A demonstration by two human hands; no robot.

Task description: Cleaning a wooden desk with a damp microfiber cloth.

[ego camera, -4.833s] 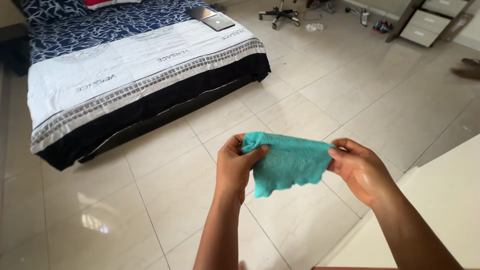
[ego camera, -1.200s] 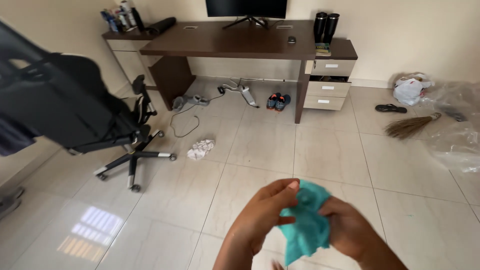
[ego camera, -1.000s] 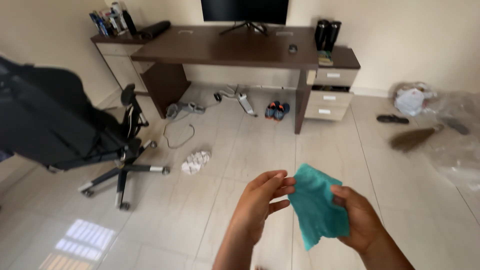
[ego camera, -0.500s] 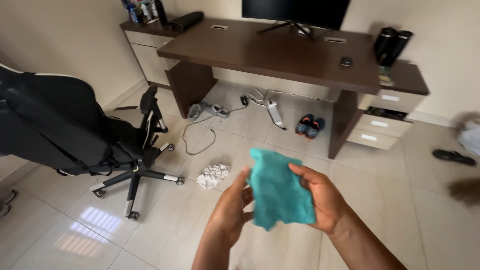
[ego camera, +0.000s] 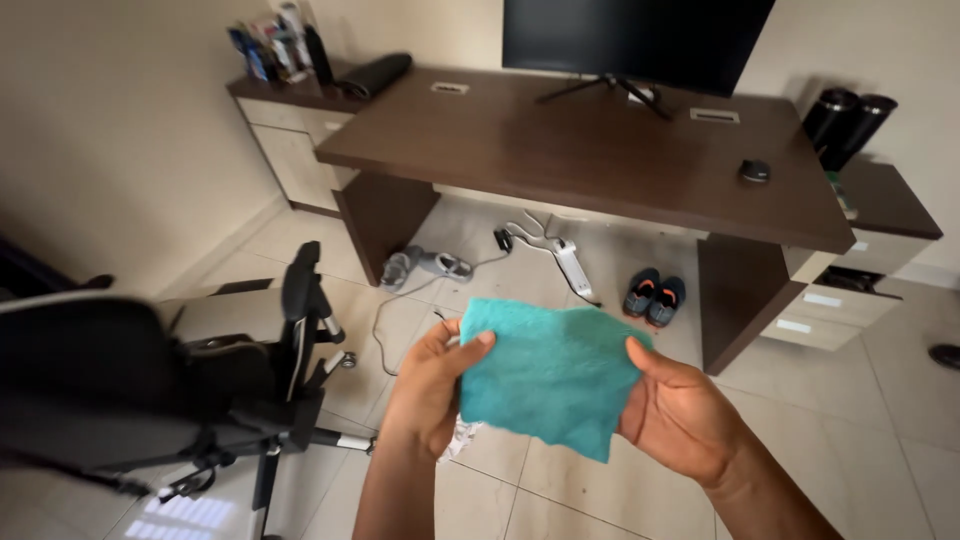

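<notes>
I hold a teal cloth [ego camera: 545, 370] spread flat between both hands, in front of me above the tiled floor. My left hand [ego camera: 428, 388] pinches its upper left edge with thumb and fingers. My right hand [ego camera: 677, 412] grips its right edge, palm toward me. The lower part of the cloth hangs loose between the two hands.
A dark wooden desk [ego camera: 590, 155] with a black monitor [ego camera: 635, 35], a mouse [ego camera: 754, 171] and two black flasks [ego camera: 847, 118] stands ahead. A black office chair [ego camera: 170, 385] is at my left. Shoes [ego camera: 654, 296], a power strip [ego camera: 573, 268] and cables lie under the desk.
I have moved closer to the desk and the view has tilted down. The cloth went from bunched between my hands to spread out flat between them.
</notes>
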